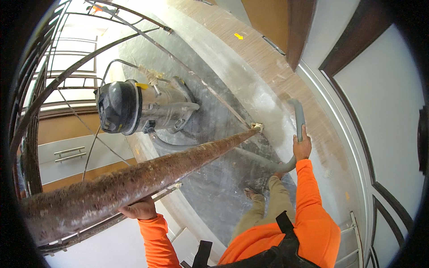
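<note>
My right hand [302,148] is closed round a grey vacuum hose [300,117]. Above the hand the hose bends over toward the dusty strip of floor, and no nozzle can be made out at its end. My left hand [140,209] holds the underside of a thick, rusty scaffold pole [147,176]; the pole hides most of its fingers. Beyond the pole stands a wheeled industrial vacuum cleaner [163,103] with a black head and a dusty metal drum. Its hose passes behind the pole and curves up near my feet to my right hand.
Rusty scaffold bars [85,60] rise on the left, with a thin brace [196,78] slanting across the floor. White dust [263,98] covers part of the wood-look floor. White drawers [67,156] stand at left, white panelled doors [384,85] at right.
</note>
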A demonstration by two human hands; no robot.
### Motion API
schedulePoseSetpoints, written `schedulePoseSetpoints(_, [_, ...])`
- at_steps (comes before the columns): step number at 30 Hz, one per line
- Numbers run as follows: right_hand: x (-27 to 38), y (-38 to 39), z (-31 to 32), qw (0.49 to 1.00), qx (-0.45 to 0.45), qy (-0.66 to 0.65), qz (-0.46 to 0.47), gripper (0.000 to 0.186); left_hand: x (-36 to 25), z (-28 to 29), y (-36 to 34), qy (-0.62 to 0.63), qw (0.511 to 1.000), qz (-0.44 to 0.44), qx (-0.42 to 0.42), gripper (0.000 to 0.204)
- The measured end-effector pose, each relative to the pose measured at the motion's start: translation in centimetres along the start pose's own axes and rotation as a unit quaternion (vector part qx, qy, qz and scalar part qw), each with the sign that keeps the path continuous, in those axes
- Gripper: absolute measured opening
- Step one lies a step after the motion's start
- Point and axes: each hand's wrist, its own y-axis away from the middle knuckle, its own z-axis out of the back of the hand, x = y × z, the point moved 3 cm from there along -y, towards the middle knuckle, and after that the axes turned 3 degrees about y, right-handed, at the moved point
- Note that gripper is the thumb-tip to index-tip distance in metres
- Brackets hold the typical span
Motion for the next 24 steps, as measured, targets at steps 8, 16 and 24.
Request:
schedulePoseSetpoints(8, [-4.8, 5.3, 4.5, 0.996, -0.028, 0.035, -0.074, 0.071, -0.9, -1.1, 0.1, 0.014, 0.99, 0.027, 0.136, 0.046])
schedulePoseSetpoints(16, [-2.5, 3.4, 0.1, 0.998, -0.019, 0.015, -0.056, 0.072, -0.6, -0.5, 0.4, 0.023, 0.996, 0.039, 0.071, 0.045])
schedulePoseSetpoints(24, [10.4, -5.1, -7.5, 0.996, 0.013, -0.027, 0.078, 0.072, 1.0, 8.2, -2.2, -0.06, 0.975, 0.01, 0.214, 0.068])
